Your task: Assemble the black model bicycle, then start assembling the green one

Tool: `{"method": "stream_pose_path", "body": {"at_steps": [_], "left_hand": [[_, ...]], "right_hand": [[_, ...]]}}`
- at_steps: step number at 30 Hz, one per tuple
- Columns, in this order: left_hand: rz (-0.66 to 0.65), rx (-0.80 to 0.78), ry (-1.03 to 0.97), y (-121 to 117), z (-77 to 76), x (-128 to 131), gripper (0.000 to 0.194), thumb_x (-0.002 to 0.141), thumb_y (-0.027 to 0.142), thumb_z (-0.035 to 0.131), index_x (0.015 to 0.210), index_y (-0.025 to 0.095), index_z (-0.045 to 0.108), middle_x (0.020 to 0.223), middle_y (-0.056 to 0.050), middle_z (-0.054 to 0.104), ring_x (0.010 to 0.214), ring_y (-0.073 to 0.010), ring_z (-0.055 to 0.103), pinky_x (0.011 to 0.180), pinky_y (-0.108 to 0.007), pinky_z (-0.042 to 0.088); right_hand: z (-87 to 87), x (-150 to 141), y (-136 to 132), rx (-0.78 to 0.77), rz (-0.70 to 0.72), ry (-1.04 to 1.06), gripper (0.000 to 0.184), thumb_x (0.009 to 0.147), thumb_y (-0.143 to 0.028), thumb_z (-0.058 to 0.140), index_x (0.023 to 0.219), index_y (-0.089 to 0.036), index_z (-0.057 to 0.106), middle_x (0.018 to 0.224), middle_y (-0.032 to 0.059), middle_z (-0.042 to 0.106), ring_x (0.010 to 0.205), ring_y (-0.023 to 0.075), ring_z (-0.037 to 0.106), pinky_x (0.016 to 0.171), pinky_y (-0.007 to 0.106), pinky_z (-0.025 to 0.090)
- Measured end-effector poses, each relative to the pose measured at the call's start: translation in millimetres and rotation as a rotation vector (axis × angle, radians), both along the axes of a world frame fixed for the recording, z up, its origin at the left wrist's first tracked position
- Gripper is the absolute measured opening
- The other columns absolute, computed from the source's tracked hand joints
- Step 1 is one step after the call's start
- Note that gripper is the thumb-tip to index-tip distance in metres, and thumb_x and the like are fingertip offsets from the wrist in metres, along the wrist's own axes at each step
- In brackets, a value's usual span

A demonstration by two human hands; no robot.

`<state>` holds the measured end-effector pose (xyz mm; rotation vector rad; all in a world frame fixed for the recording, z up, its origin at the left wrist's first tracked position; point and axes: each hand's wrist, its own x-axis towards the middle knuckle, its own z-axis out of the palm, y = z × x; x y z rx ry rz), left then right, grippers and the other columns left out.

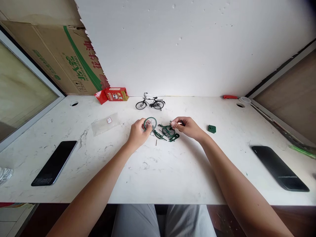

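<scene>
1. A screw lies on the table, probably for easy reach
2. Left hand pinches a green wheel, thumb across it, likely for steadiness
3. Right hand grips a dark piece, fingertips at the green bicycle section
4. Black model bicycle stands beyond, out of their way, I'd guess

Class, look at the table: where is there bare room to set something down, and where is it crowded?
Bare patches: between the left phone and left forearm; between the right forearm and right phone; along the back, between the black bicycle and red handle. Crowded: around the left hand and right hand, by the green wheel and green bicycle parts.
</scene>
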<state>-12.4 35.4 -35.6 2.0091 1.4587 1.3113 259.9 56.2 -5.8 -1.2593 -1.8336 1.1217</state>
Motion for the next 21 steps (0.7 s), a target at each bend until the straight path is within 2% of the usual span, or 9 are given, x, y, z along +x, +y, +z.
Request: {"method": "stream_pose_path", "body": {"at_steps": [7,13,15,17,19,21], "left_hand": [[-0.002,-0.006,0.017,-1.1,0.8,1.7,0.029,0.093,0.029,0.063,0.073,0.022,0.043,0.066,0.004,0.044,0.065,-0.0146,0.044,0.066,-0.029,0.035],[0.006,-0.01,0.0,-0.3,1.5,0.7,0.03,0.093,0.029,0.063,0.072,0.022,0.043,0.066,0.003,0.045,0.066,-0.0152,0.045,0.067,-0.029,0.035],[0.007,-0.009,-0.008,0.1,1.7,0.8,0.028,0.093,0.029,0.062,0.072,0.022,0.045,0.068,0.003,0.047,0.068,-0.0157,0.046,0.068,-0.03,0.037],[0.005,-0.005,-0.025,0.5,1.7,1.0,0.026,0.095,0.029,0.062,0.074,0.022,0.048,0.07,0.002,0.052,0.07,-0.0162,0.049,0.071,-0.029,0.039],[-0.004,-0.007,-0.062,1.2,1.2,1.3,0.022,0.096,0.03,0.061,0.078,0.021,0.053,0.075,0.0,0.06,0.074,-0.0166,0.055,0.075,-0.029,0.043],[-0.012,-0.013,-0.106,2.0,0.4,1.3,0.018,0.098,0.031,0.061,0.083,0.021,0.058,0.081,-0.002,0.066,0.078,-0.0169,0.06,0.079,-0.028,0.047]], "right_hand": [[-3.4,-5.7,-1.4,0.096,-0.183,-0.168,0.056,0.092,-0.074,0.062,0.079,-0.02,0.066,0.072,0.0027,0.067,0.062,0.0141,0.046,0.062,0.031,0.036],[-4.3,-3.4,-0.4,0.091,-0.219,-0.442,0.051,0.104,-0.059,0.046,0.078,-0.02,0.065,0.075,0.0077,0.069,0.062,0.0175,0.05,0.063,0.033,0.036],[-4.0,-2.9,-0.3,0.113,-0.271,-0.541,0.045,0.103,-0.057,0.05,0.086,-0.019,0.066,0.078,0.0082,0.067,0.066,0.0193,0.052,0.064,0.033,0.036],[-1.3,-2.7,-1.6,0.204,-0.339,-0.563,0.039,0.1,-0.057,0.057,0.102,-0.019,0.066,0.082,0.0068,0.064,0.07,0.0198,0.053,0.065,0.033,0.036],[4.4,-2.5,-4.9,0.266,-0.317,-0.509,0.042,0.097,-0.06,0.063,0.112,-0.02,0.065,0.08,0.0029,0.058,0.068,0.0179,0.05,0.065,0.032,0.036],[11.7,-2.4,-9.8,0.208,-0.143,-0.464,0.044,0.092,-0.064,0.068,0.108,-0.023,0.068,0.075,-0.0012,0.052,0.063,0.0151,0.044,0.062,0.031,0.035]]}}
